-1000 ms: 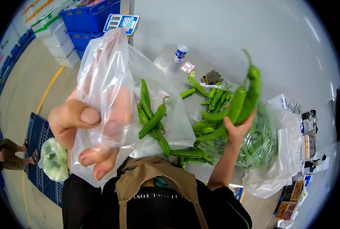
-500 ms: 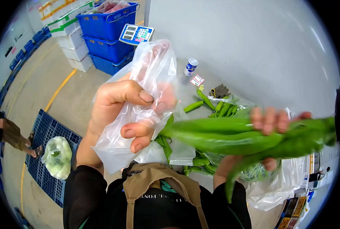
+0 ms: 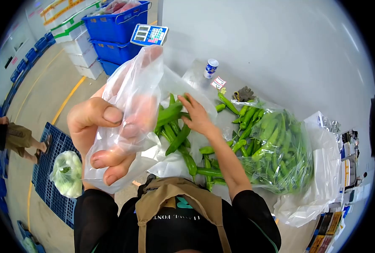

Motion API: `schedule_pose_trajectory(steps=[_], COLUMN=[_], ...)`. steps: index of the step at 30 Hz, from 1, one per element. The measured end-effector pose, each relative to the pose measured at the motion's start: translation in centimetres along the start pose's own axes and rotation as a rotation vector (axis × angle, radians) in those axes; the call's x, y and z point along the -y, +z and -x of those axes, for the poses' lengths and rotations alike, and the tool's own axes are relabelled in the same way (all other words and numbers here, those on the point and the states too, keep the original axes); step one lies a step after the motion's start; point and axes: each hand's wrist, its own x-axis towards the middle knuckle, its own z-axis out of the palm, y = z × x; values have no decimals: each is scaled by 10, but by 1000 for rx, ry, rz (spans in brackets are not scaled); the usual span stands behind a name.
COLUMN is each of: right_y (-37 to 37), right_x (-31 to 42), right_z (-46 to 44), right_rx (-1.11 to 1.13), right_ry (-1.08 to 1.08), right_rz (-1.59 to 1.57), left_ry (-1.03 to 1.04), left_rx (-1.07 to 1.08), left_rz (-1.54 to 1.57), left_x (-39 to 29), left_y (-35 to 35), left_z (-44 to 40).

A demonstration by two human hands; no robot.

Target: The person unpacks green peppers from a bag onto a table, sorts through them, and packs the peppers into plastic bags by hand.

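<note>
Our left hand (image 3: 95, 117) pinches a bag (image 3: 147, 86); our right hand (image 3: 199, 119) spreads its fingers at peppers (image 3: 180, 140) by the worktop's (image 3: 197, 76) near edge.

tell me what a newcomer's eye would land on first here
Probably the left hand, looming large left of centre with a translucent plastic bag in its grip. Then the bright green peppers near the middle, with the right hand at them, and the bigger heap in clear plastic farther right. Blue crates stand out at upper left.
</note>
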Motion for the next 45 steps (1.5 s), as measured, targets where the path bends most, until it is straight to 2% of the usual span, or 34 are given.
schedule_pose_trajectory(steps=[1, 4, 8, 10, 13, 15, 16, 19, 22, 23, 26, 27, 30, 32, 35, 38, 41, 44, 45], right_y=[22, 18, -103, -140, -105, -66, -62, -80, -45, -31, 13, 23, 30, 32, 41, 50, 44, 17, 14], right_x=[-11, 11, 32, 3, -58, -98, -94, -89, -88, -89, -79, -74, -78, -86, -90, -87, -69, -63, -66], right_z=[1, 8, 43, 77, 113, 148, 151, 154, 163, 161, 139, 127, 114, 105, 91, 95, 114, 130, 139], right_rx=[38, 241, 636, 381, 97, 259, 341, 327, 393, 386, 300, 232, 189, 235, 223, 83, -104, -364, -524], right_ry=[129, 270, 149, 390, -9, 139, 212, 1051, 1117, 1129, 1248, 1357, 1290, 1364, 1499, 1442, 1277, 1227, 1135], right_rz=[138, 53, -819, -991, 114, 157, 178, 456, 442, 332, 240, 240, 188, 208, 285, 309, 342, 162, 133], left_ry=[13, -51, -91, -113, -140, -165, -174, -181, -177, -174, -158, -157, -174, -194, -86, -129, -105, -75, -66], left_rx=[-130, -94, -41, -26, -15, -15, -17, -22, -40, -43, -60, -70, -58, -32, 117, 27, -158, -157, -145], left_rz=[-54, -73, -77, -78, -74, -71, -71, -62, -75, -69, -75, -81, -78, -47, 8, -9, -46, -80, -96], left_x=[5, -1, -16, -24, -29, -29, -29, -29, -30, -30, -31, -34, -34, -29, -18, -23, -20, -21, -23], left_y=[8, -1, -10, -14, -20, -23, -24, -26, -26, -26, -26, -25, -25, -28, -35, -30, -11, -12, -12], left_z=[-1, 1, 5, 5, 5, 1, 0, 0, 5, 5, 11, 12, 15, 12, 4, 4, 8, 7, 7])
